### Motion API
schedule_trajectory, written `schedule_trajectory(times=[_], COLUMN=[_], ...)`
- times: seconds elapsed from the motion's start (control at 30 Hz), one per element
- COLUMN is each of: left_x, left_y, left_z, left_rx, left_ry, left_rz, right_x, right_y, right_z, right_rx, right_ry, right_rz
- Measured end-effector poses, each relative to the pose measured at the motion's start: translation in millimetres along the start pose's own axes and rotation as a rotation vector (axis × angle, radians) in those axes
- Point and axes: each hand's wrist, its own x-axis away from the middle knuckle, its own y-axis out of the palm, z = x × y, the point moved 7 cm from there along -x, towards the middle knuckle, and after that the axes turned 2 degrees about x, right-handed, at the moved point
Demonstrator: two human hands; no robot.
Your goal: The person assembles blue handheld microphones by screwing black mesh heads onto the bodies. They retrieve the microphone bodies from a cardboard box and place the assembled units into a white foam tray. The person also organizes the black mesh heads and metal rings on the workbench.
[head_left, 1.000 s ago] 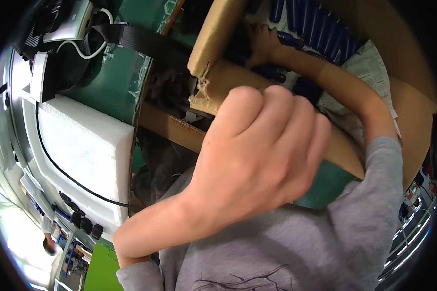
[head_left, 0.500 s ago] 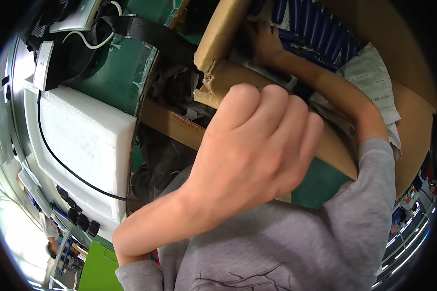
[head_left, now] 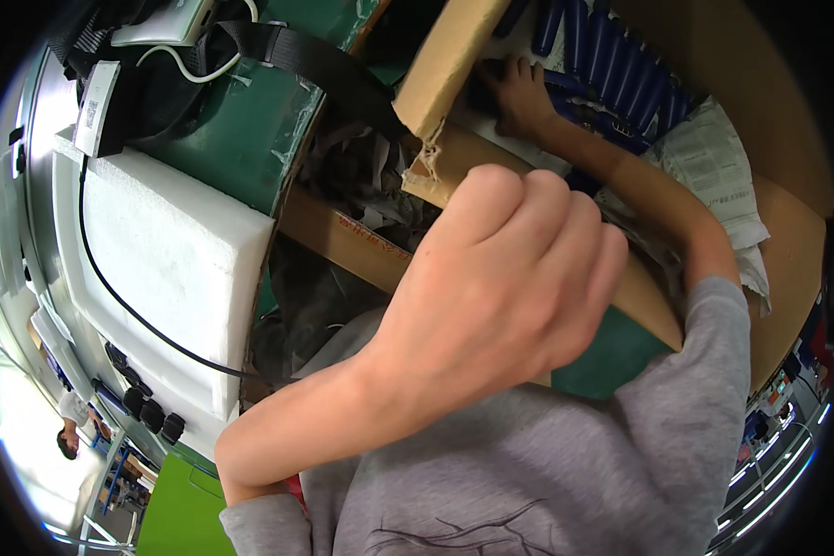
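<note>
Left hand (head_left: pixel 505 287) raised close to the camera, fingers curled into a loose fist, nothing visible inside it (back of the hand toward the lens, so the palm side cannot be seen). Right hand (head_left: pixel 519 93) stretched far forward into an open cardboard box (head_left: pixel 788 250), fingers spread and pressed onto the dark blue cylinders (head_left: pixel 612 65) packed in a row there; whether gripping one or only touching cannot be told. Beside the right forearm, a folded printed paper sheet (head_left: pixel 713 167), lying inside the box just right of the cylinders. A torn cardboard flap (head_left: pixel 445 65) standing up between the box interior and the green surface (head_left: pixel 241 139) to the left. On that green surface, a black strap (head_left: pixel 315 60) running diagonally. Further left, a white foam block (head_left: pixel 157 269) with a thin black cable (head_left: pixel 130 306) crossing it. Crumpled grey packing paper (head_left: pixel 361 176) wedged under the flap. Grey sleeves (head_left: pixel 547 473) filling the lower part of the view.
</note>
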Motion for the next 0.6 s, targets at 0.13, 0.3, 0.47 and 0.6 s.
schedule_trajectory(times=[0.13, 0.3, 0.47, 0.6], left_x=[0.8, 0.8, 1.2, 1.5], left_y=[-0.2, -0.6, -1.7, -1.1], left_z=[-1.7, -1.2, -1.4, -2.6], left_rx=[-0.017, 0.001, 0.006, 0.007], left_ry=[-0.009, -0.005, -0.016, -0.016], left_rz=[-0.002, -0.012, -0.019, -0.042], right_x=[1.0, 1.8, -0.8, 13.4], right_y=[-5.5, -0.8, -9.1, -11.8], right_z=[-1.4, 2.0, 1.9, -8.0], right_rx=[-0.066, -0.071, -0.132, 0.02], right_ry=[-0.021, -0.012, -0.046, -0.09], right_rz=[-0.085, -0.037, -0.107, 0.081])
